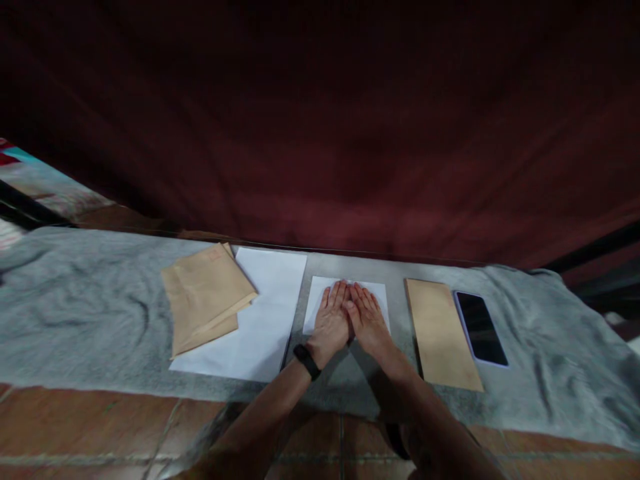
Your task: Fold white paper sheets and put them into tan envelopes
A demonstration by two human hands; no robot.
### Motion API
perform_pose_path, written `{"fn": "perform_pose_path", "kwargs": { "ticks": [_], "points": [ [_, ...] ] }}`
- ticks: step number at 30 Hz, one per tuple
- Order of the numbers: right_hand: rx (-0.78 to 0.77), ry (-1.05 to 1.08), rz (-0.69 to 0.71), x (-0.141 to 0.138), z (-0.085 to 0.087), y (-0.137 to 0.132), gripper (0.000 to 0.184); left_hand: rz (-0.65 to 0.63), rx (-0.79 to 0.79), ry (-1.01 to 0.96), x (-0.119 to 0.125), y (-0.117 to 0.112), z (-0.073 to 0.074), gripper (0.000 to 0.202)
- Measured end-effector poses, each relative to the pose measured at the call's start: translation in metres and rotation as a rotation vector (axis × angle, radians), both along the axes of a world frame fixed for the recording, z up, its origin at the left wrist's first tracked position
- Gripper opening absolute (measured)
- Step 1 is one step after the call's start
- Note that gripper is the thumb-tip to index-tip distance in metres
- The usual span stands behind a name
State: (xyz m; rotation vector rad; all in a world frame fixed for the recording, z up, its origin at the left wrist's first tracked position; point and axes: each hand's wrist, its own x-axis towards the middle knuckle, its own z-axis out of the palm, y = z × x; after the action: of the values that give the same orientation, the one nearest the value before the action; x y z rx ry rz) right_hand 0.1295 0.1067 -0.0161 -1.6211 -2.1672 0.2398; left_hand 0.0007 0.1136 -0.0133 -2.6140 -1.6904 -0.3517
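Note:
A white sheet of paper [313, 313], small and possibly folded, lies flat on the grey cloth [100, 300] in front of me. Both palms rest on top of it, side by side and touching. My left hand [332, 319], with a black band [307, 361] on its wrist, has its fingers stretched out flat. My right hand [369, 319] also lies flat, its thumb meeting the left hand. The hands cover the middle of the paper. To their left are larger white sheets [265, 307], partly under brown envelopes [207, 287].
On the right lies a stack of brown envelopes [443, 333], with a phone [483, 328] in a pale purple case beside it. A dark red curtain [330, 167] hangs behind the cloth. Tiled floor [90, 427] shows along the near edge.

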Motion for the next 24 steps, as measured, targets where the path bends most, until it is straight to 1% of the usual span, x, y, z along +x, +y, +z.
{"fn": "perform_pose_path", "kwargs": {
  "ticks": [3, 6, 14, 19, 24],
  "points": [
    [0.022, -0.046, 0.033, -0.001, -0.002, 0.004, 0.06, 0.003, 0.006, 0.007, -0.003, 0.004, -0.002, 0.058],
    [0.048, -0.111, 0.049, 0.0, -0.004, 0.007, 0.059, 0.003, -0.005, 0.003, -0.006, 0.006, 0.0, 0.058],
    [0.109, -0.18, 0.025, 0.004, -0.01, 0.01, 0.057, -0.021, -0.017, -0.023, -0.009, 0.006, 0.003, 0.059],
    [0.134, -0.214, -0.018, 0.012, -0.013, 0.009, 0.057, -0.022, -0.01, -0.063, -0.009, 0.005, 0.004, 0.055],
    [0.177, -0.255, -0.024, 0.021, -0.014, 0.006, 0.058, -0.025, -0.001, -0.064, -0.01, 0.003, 0.004, 0.055]
  ]
}}
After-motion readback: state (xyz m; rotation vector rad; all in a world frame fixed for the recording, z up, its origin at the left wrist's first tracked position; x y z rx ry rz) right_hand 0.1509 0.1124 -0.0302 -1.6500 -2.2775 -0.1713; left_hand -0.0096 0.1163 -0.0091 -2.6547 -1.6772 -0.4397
